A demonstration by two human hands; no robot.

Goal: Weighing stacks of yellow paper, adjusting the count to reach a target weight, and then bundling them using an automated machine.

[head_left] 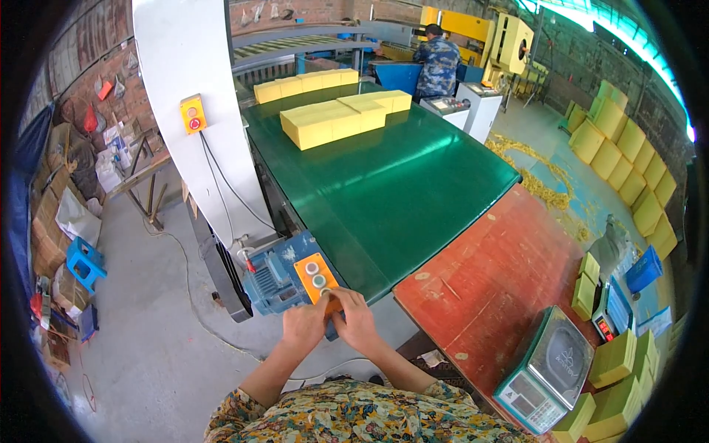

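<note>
An orange push-button control box (pixel 309 271) with round buttons sits beside a blue motor (pixel 277 277), below the conveyor's near left corner. Both my hands meet at the box's lower end. My left hand (pixel 304 323) is closed at its lower left edge. My right hand (pixel 355 320) curls its fingers over the lower right corner, with the thumb tucked toward the left hand. The lowest part of the box is covered by my fingers. Ahead, yellow blocks (pixel 332 122) of stacked sheets stand in two rows on the green conveyor belt (pixel 384 199).
A red board table (pixel 487 273) adjoins the belt on the right, bearing a scale (pixel 550 369) and yellow stacks (pixel 613 358). A white machine column (pixel 188 170) carries a red stop button. A person (pixel 437 66) works at the far machine. A blue stool (pixel 85 263) stands left.
</note>
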